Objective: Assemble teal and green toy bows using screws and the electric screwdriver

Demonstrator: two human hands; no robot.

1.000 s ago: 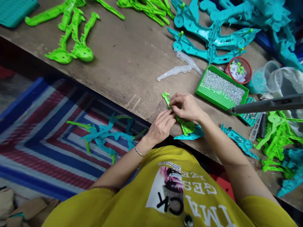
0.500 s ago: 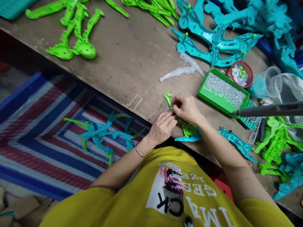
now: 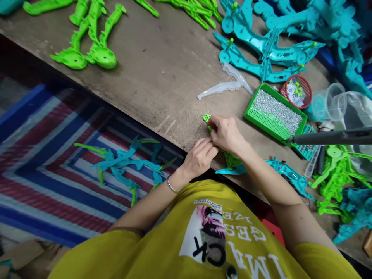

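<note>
Close to the table's near edge, a bright green plastic part [image 3: 231, 159] overlaps a turquoise plastic piece [image 3: 239, 169]. The green part's narrow end shows beyond my fingers, while its middle is covered by both hands. My left hand [image 3: 200, 157] is closed on the green part, fingers together, and wears a silver bangle at the wrist. Over the same part bends my right hand [image 3: 225, 132], its fingers curled and tips drawn together beside the left fingertips. Whatever sits between the right fingertips is hidden.
A green tray of small metal screws [image 3: 276, 110] and a red basket [image 3: 299, 91] stand to the right, below a hanging grey screwdriver [image 3: 334, 136]. A translucent forked piece [image 3: 222, 89] lies ahead. Turquoise shells [image 3: 255, 69] and green parts [image 3: 101, 58] lie farther off.
My right hand has shifted slightly left and its fingers have curled in more, covering more of the green part. The left hand stays almost in place. The view has moved a little.
</note>
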